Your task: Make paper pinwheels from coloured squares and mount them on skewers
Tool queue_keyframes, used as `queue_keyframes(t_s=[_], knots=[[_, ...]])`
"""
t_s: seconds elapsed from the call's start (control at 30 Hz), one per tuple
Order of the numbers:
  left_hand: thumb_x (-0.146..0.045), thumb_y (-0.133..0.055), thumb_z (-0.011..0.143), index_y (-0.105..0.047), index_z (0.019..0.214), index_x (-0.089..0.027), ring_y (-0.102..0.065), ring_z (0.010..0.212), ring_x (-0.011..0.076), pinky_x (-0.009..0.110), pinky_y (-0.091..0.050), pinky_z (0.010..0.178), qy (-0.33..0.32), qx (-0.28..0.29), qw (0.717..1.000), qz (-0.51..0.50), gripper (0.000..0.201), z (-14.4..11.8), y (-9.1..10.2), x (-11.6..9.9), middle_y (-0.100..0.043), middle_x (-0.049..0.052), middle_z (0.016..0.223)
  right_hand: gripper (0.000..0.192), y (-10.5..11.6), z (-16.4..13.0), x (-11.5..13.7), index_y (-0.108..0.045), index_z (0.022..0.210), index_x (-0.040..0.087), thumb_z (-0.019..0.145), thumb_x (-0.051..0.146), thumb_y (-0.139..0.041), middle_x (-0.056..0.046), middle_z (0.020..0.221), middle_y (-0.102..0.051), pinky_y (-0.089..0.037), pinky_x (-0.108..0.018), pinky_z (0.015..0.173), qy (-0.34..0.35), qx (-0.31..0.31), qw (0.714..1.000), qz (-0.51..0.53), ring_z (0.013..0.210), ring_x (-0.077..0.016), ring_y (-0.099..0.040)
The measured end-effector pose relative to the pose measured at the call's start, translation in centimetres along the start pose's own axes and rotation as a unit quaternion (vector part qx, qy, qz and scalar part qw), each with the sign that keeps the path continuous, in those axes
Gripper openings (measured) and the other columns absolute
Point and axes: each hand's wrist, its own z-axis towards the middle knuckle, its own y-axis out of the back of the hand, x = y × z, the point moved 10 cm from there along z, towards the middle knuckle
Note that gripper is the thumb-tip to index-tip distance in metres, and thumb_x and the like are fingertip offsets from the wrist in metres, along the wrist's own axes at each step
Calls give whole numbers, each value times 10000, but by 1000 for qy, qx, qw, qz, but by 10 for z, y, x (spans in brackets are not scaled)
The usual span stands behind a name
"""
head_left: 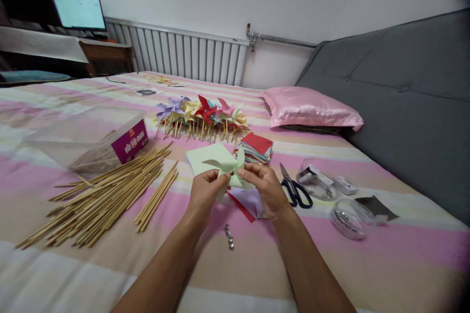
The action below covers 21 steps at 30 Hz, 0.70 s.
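Both hands hold a pale green paper pinwheel [225, 162] above the bed. My left hand [205, 194] pinches its left side, thumb close to the small metallic pin head [232, 172] at the centre. My right hand [265, 188] grips the right side between thumb and fingers. Behind it lies a pale green paper sheet [202, 155]. Under my right hand are purple and red paper pieces [246, 200]. A stack of coloured paper squares [258, 146], red on top, sits just beyond. Several small shiny metal pieces [229, 237] lie in a row between my forearms.
Bamboo sticks [110, 195] and a clear plastic box [110, 142] are on the left. Finished pinwheels [201, 112] on sticks lie at the back. To the right are dark-handled scissors [294, 190], clear round containers [348, 219] and a pink pillow [312, 107].
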Motion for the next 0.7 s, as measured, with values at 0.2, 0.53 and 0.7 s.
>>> queue_keyframes(t_s=[0.2, 0.53, 0.7], knots=[[-270, -711, 564, -621, 603, -106, -457, 437, 79, 185, -317, 433, -16, 15, 999, 40, 191, 2, -2, 2, -568, -6, 495, 254, 5, 1, -5, -704, 808, 170, 594, 294, -759, -26, 725, -697, -487, -307, 693, 11, -21, 999, -49, 696, -186, -641], [-440, -656, 673, -660, 669, -118, -534, 542, 121, 218, -393, 527, -108, 17, 987, 120, 322, 4, 5, -25, -627, 42, 600, 251, 21, 0, 9, -706, 781, 166, 576, 302, -757, -42, 780, -722, -491, -327, 714, 23, -74, 997, -24, 704, -196, -656], [-441, -525, 766, -690, 761, -160, -617, 689, 254, 329, -425, 603, -142, -167, 855, 470, 326, 9, 59, -60, -679, 103, 712, 294, 27, -2, 10, -709, 813, 168, 557, 298, -771, -41, 765, -722, -482, -324, 740, 24, -100, 995, -18, 741, -201, -661]])
